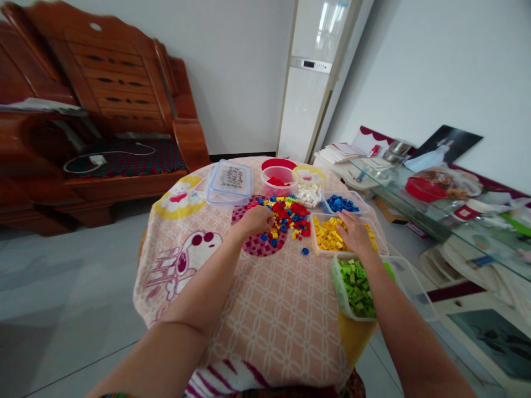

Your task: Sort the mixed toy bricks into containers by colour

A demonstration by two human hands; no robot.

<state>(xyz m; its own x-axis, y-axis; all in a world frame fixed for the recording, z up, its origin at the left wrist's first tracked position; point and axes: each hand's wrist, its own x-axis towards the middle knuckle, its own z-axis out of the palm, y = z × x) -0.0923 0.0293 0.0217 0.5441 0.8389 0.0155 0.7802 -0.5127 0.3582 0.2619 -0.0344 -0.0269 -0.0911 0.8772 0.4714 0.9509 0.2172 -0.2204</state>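
Observation:
A loose pile of mixed toy building bricks point(290, 213), mostly red with blue and yellow ones, lies mid-table. At its left edge is my left hand point(259, 220), its fingers curled closed; whatever they may hold is hidden. My right hand point(355, 232) reaches over a clear box of yellow bricks point(327, 235), fingers extended and apart, fingertips close to the rim it shares with the box of blue bricks point(340, 203). Under my right forearm stands a box of green bricks point(354, 287). A single round blue piece point(305, 251) lies apart from the pile.
White bricks point(308, 195) are heaped behind the pile, beside a round tub point(279, 179) holding red bricks. Clear lids point(230, 181) with blue edges lie at the far left of the patterned tablecloth point(282, 309). A cluttered glass shelf point(415, 204) stands to the right.

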